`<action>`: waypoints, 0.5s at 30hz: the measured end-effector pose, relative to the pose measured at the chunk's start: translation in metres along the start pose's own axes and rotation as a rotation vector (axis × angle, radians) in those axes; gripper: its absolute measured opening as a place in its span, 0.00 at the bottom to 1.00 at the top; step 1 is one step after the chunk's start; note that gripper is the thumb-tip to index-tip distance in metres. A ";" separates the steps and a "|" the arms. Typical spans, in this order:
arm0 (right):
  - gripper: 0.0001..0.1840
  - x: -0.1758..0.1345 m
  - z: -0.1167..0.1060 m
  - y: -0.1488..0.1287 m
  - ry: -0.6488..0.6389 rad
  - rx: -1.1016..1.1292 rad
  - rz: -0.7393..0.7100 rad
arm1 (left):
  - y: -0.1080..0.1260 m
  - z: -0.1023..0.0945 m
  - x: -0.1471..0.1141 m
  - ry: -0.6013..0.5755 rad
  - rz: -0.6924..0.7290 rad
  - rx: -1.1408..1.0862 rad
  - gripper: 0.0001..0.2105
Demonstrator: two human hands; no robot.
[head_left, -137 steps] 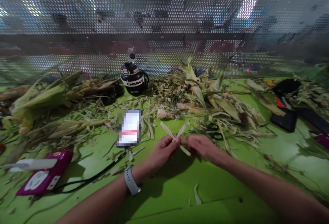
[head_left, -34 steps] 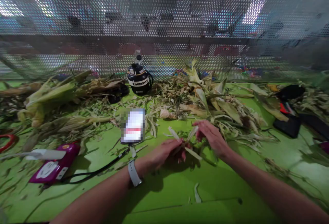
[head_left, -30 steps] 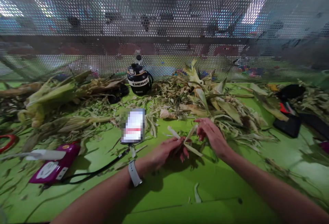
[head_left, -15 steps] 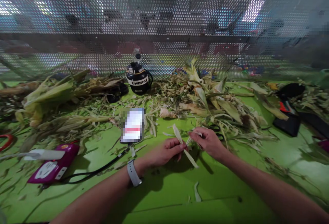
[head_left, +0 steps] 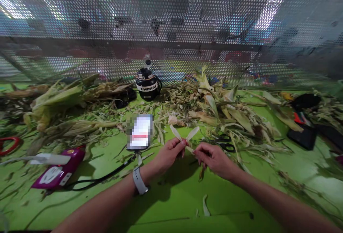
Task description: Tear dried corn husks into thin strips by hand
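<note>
Pale strips of corn husk (head_left: 192, 133) fan out from the fingertips of my left hand (head_left: 171, 153), which pinches them where they cross. My right hand (head_left: 214, 158) is closed on the lower end of a strip just to the right, its knuckles toward me. A small brownish end pokes out below the right fingers. The two hands are close together above the green table (head_left: 160, 204). Black-handled scissors (head_left: 226, 143) lie just beyond my right hand, partly among husks. A loose husk scrap (head_left: 205, 206) rests on the table nearer to me.
Heaps of dried corn husk (head_left: 235, 111) line the back, with more husks (head_left: 56, 101) at left. A phone (head_left: 139, 133), black jug (head_left: 148, 85), purple power bank (head_left: 59, 168) with a cable and red-handled scissors (head_left: 10, 145) stand around. Behind is a perforated metal screen (head_left: 171, 22).
The husk strips have turned in my left fingers, two now pointing up and apart. My right hand has moved down and slightly left onto a lower strip end. The view has shifted slightly.
</note>
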State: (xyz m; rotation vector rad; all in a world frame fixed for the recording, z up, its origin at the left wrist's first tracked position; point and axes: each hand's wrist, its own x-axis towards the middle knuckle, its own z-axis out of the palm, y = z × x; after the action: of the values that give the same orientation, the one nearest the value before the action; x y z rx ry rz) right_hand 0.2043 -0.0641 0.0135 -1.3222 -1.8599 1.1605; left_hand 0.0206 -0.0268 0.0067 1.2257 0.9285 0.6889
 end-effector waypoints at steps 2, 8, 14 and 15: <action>0.13 -0.001 0.001 -0.001 0.048 -0.201 -0.139 | 0.001 0.000 0.000 0.033 -0.005 -0.009 0.18; 0.11 -0.002 0.001 0.001 0.144 -0.779 -0.569 | 0.004 0.001 -0.003 -0.001 -0.020 0.039 0.09; 0.07 0.001 -0.002 0.006 0.268 -0.847 -0.684 | 0.005 0.004 -0.006 -0.186 0.121 0.263 0.06; 0.06 0.002 -0.001 0.007 0.244 -0.820 -0.670 | 0.004 0.004 -0.006 -0.192 0.133 0.306 0.06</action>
State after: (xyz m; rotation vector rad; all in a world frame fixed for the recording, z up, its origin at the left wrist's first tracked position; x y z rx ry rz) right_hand 0.2079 -0.0610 0.0078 -0.9796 -2.3954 -0.1309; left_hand 0.0214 -0.0328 0.0122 1.6073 0.8162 0.5336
